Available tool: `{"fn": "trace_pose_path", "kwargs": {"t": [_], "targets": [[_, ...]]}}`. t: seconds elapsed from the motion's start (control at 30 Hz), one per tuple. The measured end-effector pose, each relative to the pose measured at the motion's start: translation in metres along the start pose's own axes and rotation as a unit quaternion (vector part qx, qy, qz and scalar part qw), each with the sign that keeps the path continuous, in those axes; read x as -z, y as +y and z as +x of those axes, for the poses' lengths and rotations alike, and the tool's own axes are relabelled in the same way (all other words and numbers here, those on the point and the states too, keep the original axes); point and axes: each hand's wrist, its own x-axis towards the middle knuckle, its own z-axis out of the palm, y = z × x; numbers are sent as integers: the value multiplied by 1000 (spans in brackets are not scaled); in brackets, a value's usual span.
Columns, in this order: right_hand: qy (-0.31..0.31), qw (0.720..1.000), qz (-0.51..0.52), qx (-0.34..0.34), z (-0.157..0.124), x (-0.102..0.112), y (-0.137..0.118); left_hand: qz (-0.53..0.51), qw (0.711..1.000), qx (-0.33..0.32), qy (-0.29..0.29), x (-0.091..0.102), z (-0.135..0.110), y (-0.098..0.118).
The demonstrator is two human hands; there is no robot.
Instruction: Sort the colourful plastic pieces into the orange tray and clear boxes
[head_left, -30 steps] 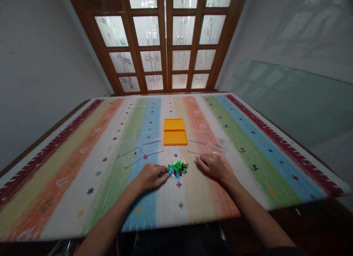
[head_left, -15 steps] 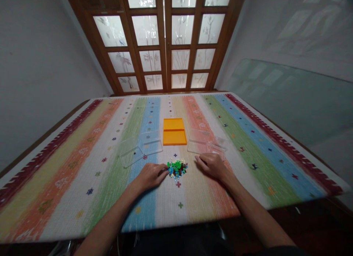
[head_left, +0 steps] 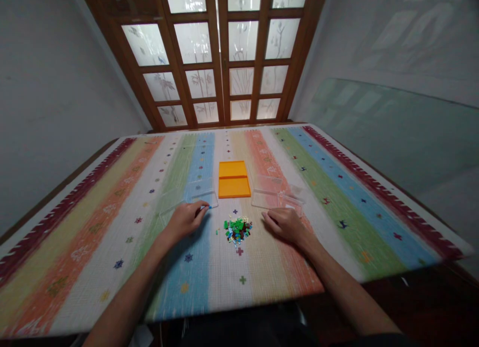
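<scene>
A small pile of tiny coloured pieces (head_left: 237, 229), green, blue, dark and white, lies on the striped cloth between my hands. My left hand (head_left: 184, 220) reaches up and left of the pile and pinches a tiny blue piece (head_left: 210, 207) at its fingertips, right at the near edge of a clear plastic tray (head_left: 202, 190). To the right of the pile my right hand (head_left: 286, 224) rests on the cloth with its fingers curled under; whether anything is in them is hidden. One loose green piece (head_left: 217, 232) lies left of the pile.
An orange two-part tray (head_left: 234, 180) sits beyond the pile. More clear trays lie to the far left (head_left: 170, 203) and to the right (head_left: 270, 198), just beyond my right hand. The striped cloth (head_left: 112, 227) covers the table. A wooden glazed door (head_left: 220, 58) stands behind.
My left hand has left the pile's left edge and moved up and left to the clear tray with a blue piece pinched. The right hand has stayed put. The view shifted slightly.
</scene>
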Motion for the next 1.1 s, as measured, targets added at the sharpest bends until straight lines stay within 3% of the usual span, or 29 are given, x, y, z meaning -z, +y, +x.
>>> {"fn": "trace_pose_path", "kwargs": {"t": [0.3,0.77,0.93,1.1], "targets": [[11,1000,-9,12,-1,0,-1,129,988,51,-74,-2,35,-9],[35,999,-5,21,-2,1,-2,183,976,53,-101,9,43,-3],[44,999,-8,28,-2,1,-2,96,993,-10,-60,12,26,8],[38,999,-10,24,-2,2,-2,1,992,-98,-81,-8,3,25]]}}
